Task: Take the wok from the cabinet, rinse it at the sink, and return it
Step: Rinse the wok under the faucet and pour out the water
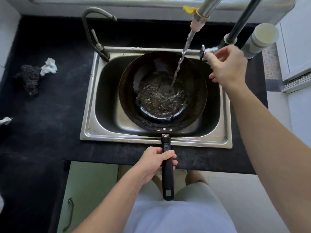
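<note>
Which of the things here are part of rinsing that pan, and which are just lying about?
In use:
- wok, in the sink
- wok handle, gripped by the left hand
- tap valve, under the right hand
- running spout

Lying about:
- dark scourer
- crumpled white paper
- second, curved tap
- pale cup

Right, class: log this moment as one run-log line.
stage: rinsing | left hand: grips wok handle | right hand: on tap valve | water: running
</note>
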